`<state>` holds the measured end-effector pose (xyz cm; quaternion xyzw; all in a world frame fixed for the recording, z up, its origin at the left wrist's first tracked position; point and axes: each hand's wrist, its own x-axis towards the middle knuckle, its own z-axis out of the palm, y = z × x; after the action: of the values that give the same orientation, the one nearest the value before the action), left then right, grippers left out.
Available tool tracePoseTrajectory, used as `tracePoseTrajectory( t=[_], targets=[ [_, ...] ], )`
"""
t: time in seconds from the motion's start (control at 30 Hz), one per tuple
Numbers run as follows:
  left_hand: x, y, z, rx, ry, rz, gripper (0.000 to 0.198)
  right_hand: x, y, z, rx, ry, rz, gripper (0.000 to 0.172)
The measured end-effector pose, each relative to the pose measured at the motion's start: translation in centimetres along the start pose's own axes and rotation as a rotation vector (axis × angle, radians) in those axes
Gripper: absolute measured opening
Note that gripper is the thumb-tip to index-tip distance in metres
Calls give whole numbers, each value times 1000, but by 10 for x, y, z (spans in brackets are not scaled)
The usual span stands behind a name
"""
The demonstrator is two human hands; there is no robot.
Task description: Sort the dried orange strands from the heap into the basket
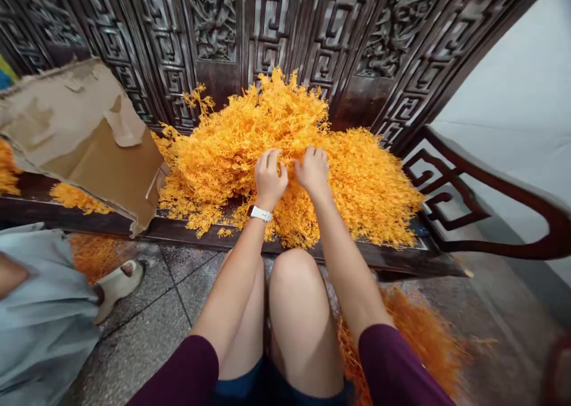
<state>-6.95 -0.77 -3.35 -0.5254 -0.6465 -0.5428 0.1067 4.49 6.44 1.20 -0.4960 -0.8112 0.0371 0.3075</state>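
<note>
A big heap of orange plastic sprigs covers the seat of a dark carved wooden bench. My left hand, with a white band on the wrist, presses into the middle of the heap with its fingers curled around sprigs. My right hand sits right beside it, fingers bent into the same clump. Both hands almost touch each other. My bare knees are below, close to the bench's front edge.
A torn cardboard box lies tipped on the bench at the left. More orange sprigs lie on the stone floor by my right leg. Another person's leg and light shoe are at the lower left. The bench's curved armrest stands at the right.
</note>
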Motion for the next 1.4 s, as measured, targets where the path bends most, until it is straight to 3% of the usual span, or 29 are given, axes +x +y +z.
tracePoseTrajectory(
  t=[0.13,0.27,0.53,0.7,0.83,1.0,1.17,1.4],
  targets=[
    [4,-16,-5,143,-117,11,53,-15,14,24,227,8,29,25],
    [7,-24,-2,196,-122,-24,71,-50,31,32,436,45,56,30],
    [22,-40,-7,209,-211,-48,89,-84,39,1,558,117,57,28],
    [21,-34,-9,269,-216,-126,82,-98,23,-12,676,173,-13,20],
    [18,-27,-7,292,-229,-219,91,-102,5,-34,790,243,-75,18],
    [19,-34,1,221,-167,-242,94,-113,-2,-62,760,183,-164,9],
    [23,-41,7,172,-158,-249,97,-148,0,-86,683,135,-168,2],
    [33,-37,17,74,-153,-252,92,-206,26,-153,712,131,-88,9]
  ],
)
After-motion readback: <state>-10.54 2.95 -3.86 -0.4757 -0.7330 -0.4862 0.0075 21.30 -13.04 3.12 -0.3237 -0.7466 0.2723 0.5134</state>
